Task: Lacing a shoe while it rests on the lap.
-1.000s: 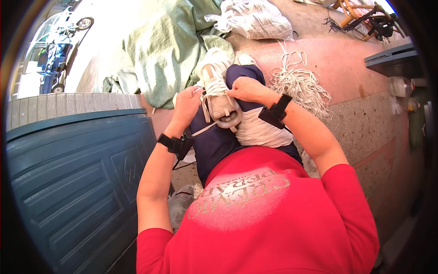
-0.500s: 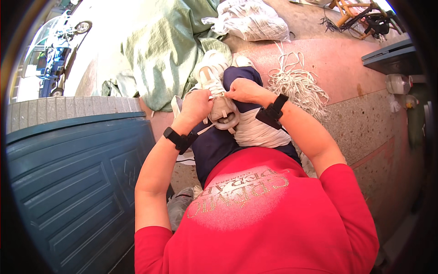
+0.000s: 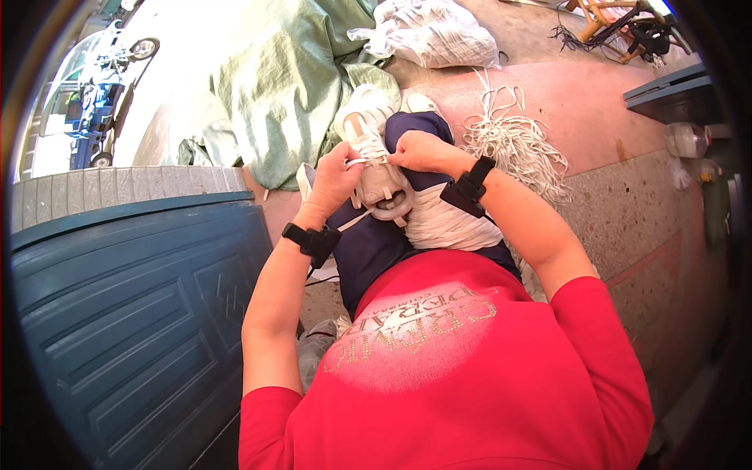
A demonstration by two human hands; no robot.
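A beige and white lace-up shoe [image 3: 381, 185] rests over my legs, its opening turned toward me. At its left side my left hand [image 3: 338, 178] is closed, pinching a white shoelace [image 3: 362, 160] that runs across the shoe to the eyelets. My right hand [image 3: 423, 153] is closed at the other side, fingertips together on the lace by the eyelets; the bit inside them is hidden. A loose lace end hangs below my left hand. Another pale shoe [image 3: 368, 100] shows just beyond. Beneath my right wrist lies a bundle of white strands [image 3: 450, 223] on my lap.
A heap of white laces [image 3: 521, 149] lies on the floor to the right. Ahead are a green tarp [image 3: 274, 86] and a white plastic bag [image 3: 431, 35]. A blue panelled door [image 3: 141, 313] stands at left, a blue vehicle [image 3: 94, 110] beyond it. Plastic bottles [image 3: 689, 141] sit far right.
My left hand has shifted slightly left and turned, so more of the lace and shoe shows between my hands. The right hand stays nearly in place.
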